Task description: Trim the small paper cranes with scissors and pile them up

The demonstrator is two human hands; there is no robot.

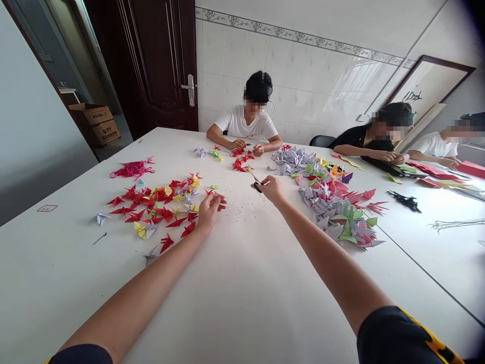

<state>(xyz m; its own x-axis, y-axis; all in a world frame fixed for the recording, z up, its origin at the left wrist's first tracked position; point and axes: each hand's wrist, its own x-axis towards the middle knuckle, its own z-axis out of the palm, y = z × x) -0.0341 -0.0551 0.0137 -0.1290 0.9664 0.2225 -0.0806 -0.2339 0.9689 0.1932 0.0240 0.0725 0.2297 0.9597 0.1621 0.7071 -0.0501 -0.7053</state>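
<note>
My left hand [209, 207] is closed around a red paper crane [220, 200], just above the white table [235, 293]. My right hand [270, 188] grips small black-handled scissors [256, 182], blades pointing away to the upper left. Between the two hands, tiny dark specks [242, 207] lie scattered on the tabletop. A spread of red, yellow and grey paper cranes [159, 207] lies just left of my left hand.
A heap of grey, green and pink cranes [337, 207] sits right of my right hand. Across the table a person in a white shirt [248, 124] handles red cranes; two more people sit at the far right. A pink cord bundle [132, 169] lies at left. A dark door [159, 65] stands behind.
</note>
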